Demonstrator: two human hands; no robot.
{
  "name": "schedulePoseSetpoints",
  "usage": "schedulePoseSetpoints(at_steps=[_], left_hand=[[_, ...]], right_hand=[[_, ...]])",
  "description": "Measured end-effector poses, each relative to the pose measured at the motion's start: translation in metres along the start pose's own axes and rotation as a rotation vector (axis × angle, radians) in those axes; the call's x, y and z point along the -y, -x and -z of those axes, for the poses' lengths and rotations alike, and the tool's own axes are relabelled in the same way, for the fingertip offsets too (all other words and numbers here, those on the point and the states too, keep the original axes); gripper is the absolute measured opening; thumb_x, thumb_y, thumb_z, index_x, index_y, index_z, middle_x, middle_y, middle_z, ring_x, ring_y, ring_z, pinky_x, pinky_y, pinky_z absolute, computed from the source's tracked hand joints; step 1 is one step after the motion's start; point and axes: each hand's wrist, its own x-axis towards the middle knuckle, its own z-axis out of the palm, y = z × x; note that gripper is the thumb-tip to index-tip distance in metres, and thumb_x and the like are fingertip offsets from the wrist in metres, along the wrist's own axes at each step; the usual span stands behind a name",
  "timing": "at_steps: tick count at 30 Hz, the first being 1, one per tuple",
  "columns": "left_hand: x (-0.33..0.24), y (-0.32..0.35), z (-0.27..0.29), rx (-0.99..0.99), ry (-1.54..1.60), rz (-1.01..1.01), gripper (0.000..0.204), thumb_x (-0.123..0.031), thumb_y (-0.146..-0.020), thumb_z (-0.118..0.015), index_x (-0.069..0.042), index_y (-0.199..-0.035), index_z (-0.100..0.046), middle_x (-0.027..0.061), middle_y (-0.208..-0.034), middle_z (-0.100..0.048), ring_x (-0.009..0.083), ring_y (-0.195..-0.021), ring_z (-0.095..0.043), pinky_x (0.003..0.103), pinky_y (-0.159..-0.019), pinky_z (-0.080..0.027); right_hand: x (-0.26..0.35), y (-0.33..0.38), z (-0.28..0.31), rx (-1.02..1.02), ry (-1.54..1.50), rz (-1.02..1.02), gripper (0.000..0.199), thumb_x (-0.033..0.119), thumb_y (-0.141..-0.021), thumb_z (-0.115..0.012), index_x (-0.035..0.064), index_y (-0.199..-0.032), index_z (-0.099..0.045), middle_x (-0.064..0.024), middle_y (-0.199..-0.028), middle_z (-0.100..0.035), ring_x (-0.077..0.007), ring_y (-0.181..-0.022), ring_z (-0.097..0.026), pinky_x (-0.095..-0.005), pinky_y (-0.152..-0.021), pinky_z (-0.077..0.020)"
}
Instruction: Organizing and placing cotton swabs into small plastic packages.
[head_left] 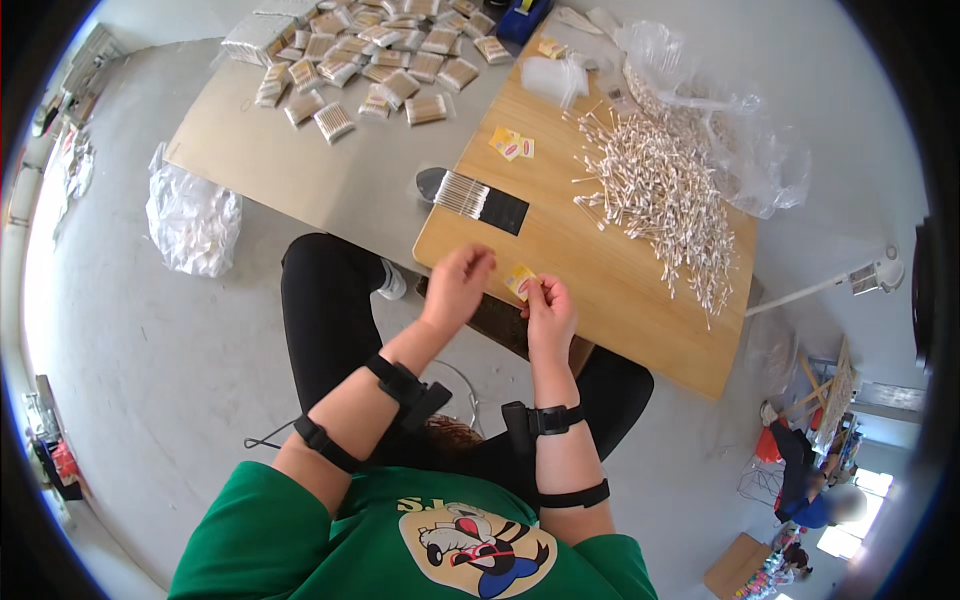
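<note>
My right hand (549, 315) pinches a small yellow and white printed card (519, 281) just above the table's near edge. Left of it, my left hand (459, 287) has its fingers curled together; whatever may be in them is hidden. Beyond the hands, a row of cotton swabs (461, 194) lies side by side, reaching onto a black flat pad (504, 212). A dark rounded piece (430, 184) shows at the row's left end. Several more yellow cards (508, 142) rest farther back on the wooden table (610, 300).
Loose cotton swabs (660, 190) form a large pile on the right, by a clear plastic bag (770, 165). Many packed swab bundles (398, 88) cover the back of the grey table (240, 125). A white bag (195, 220) stands on the floor at left. A person (808, 490) is at far right.
</note>
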Motion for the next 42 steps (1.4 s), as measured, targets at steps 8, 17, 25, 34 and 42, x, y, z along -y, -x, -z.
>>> schedulePoseSetpoints(at_steps=[8, 17, 25, 34, 42], left_hand=[[0.005, -0.096, 0.056, -0.074, 0.394, -0.126, 0.034, -0.024, -0.107, -0.041, 0.001, -0.123, -0.057, 0.0084, -0.122, -0.061, 0.0158, -0.115, -0.055, 0.030, -0.105, -0.040], [-0.012, -0.114, 0.044, 0.260, 0.635, -0.032, 0.052, -0.035, -0.109, -0.025, 0.002, -0.142, -0.038, 0.0146, -0.146, -0.044, 0.0223, -0.139, -0.038, 0.035, -0.118, -0.026], [0.003, -0.114, 0.021, 0.306, 0.645, 0.083, 0.055, -0.037, -0.109, -0.021, 0.005, -0.141, -0.037, 0.0159, -0.145, -0.043, 0.0242, -0.140, -0.037, 0.037, -0.120, -0.024], [-0.005, -0.123, 0.046, 0.186, 0.546, -0.138, 0.053, -0.036, -0.108, -0.028, 0.004, -0.140, -0.040, 0.0147, -0.141, -0.048, 0.0205, -0.137, -0.040, 0.034, -0.117, -0.026], [-0.007, -0.132, 0.046, 0.104, 0.446, -0.114, 0.052, -0.030, -0.109, -0.014, 0.005, -0.136, -0.043, 0.0179, -0.145, -0.044, 0.0247, -0.140, -0.035, 0.037, -0.121, -0.020]], right_hand=[[0.016, -0.020, -0.023, -0.012, 0.018, -0.066, 0.013, 0.013, -0.096, -0.063, 0.0015, -0.100, -0.059, -0.0033, -0.078, -0.066, -0.0077, -0.062, -0.060, -0.0216, -0.056, -0.0480], [0.022, -0.066, -0.053, -0.105, -0.107, 0.024, 0.016, 0.011, -0.096, -0.063, 0.0008, -0.105, -0.054, -0.0055, -0.079, -0.066, -0.0089, -0.062, -0.061, -0.0212, -0.055, -0.0466], [0.014, -0.074, -0.052, -0.135, -0.132, 0.031, 0.017, 0.012, -0.097, -0.063, 0.0004, -0.105, -0.053, -0.0055, -0.079, -0.065, -0.0092, -0.062, -0.060, -0.0212, -0.055, -0.0464], [0.022, -0.072, -0.061, -0.103, -0.081, -0.003, 0.014, 0.006, -0.095, -0.063, 0.0009, -0.104, -0.054, -0.0052, -0.078, -0.067, -0.0067, -0.061, -0.057, -0.0199, -0.056, -0.0456], [0.027, -0.087, -0.085, -0.063, 0.222, 0.166, 0.014, 0.005, -0.092, -0.066, -0.0011, -0.100, -0.057, -0.0034, -0.071, -0.066, -0.0060, -0.056, -0.056, -0.0212, -0.053, -0.0447]])
